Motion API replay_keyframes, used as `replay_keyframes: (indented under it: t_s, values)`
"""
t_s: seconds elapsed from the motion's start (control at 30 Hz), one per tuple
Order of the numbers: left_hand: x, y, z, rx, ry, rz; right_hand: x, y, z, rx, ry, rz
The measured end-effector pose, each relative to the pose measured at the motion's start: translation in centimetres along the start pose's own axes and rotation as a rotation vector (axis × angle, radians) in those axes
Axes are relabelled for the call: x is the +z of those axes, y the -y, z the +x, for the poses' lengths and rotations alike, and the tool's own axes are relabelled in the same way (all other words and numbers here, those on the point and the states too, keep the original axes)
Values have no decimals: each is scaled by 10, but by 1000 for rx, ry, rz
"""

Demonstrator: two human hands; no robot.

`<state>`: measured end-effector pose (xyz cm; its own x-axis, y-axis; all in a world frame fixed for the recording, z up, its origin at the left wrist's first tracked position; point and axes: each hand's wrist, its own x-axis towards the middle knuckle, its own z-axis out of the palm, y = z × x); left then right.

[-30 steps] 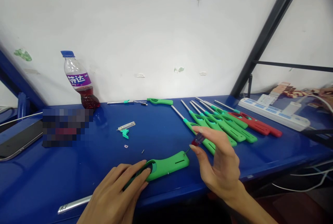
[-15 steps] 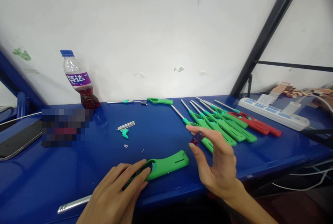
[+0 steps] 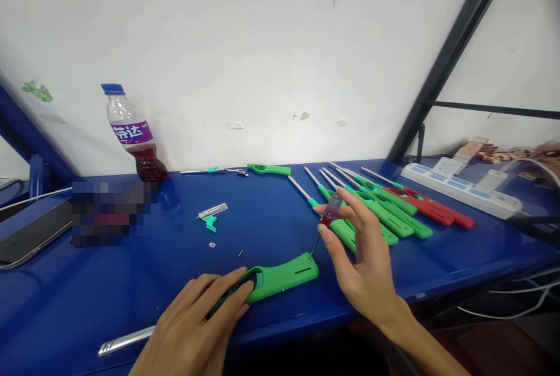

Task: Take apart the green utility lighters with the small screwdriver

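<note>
Left hand: head view, I have it point(image 3: 188, 323) clamped over the green lighter point(image 3: 284, 280), fingers at the trigger opening; metal tube point(image 3: 126, 341) points off to the left.
Right hand: thumb and fingers point(image 3: 365, 265) pinch the screwdriver point(image 3: 333, 208), tip at the lighter's right end. Hands apart.
Lighter: flat on the worktop point(image 3: 166, 259), near the front edge.
Screw step: I judge it as turning a screw at the handle end; in or out, can't tell.
Next move: calls for the tip seated in line, light twist, body pinned. Slip risk, shaft leans.
Loose parts: clear tank point(image 3: 213, 211), teal trigger point(image 3: 210, 224) and small pin point(image 3: 240, 253) beyond the lighter.
Finger-side row: green lighters point(image 3: 396, 223), then red lighters point(image 3: 431, 210).
Bottle: label point(image 3: 132, 132) on the bottle point(image 3: 151, 167) reads 芬达 (Fanta), white on purple.
Other writing: none I can read.
</note>
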<state>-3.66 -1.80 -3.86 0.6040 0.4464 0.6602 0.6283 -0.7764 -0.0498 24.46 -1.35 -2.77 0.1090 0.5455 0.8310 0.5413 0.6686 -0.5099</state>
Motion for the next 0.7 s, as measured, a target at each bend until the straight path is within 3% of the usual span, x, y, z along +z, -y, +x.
replay_keyframes:
  t_s: [0.23, 0.6, 0.7]
  values:
    - [3, 3, -8, -8, 65, -7, 1, 0, -1, -47, -63, 58]
    - [3, 0, -4, 1, 44, -26, -1, 1, -2, 3, 51, 93]
    - [4, 3, -10, -8, 97, -30, -1, 2, -1, -41, 30, 97]
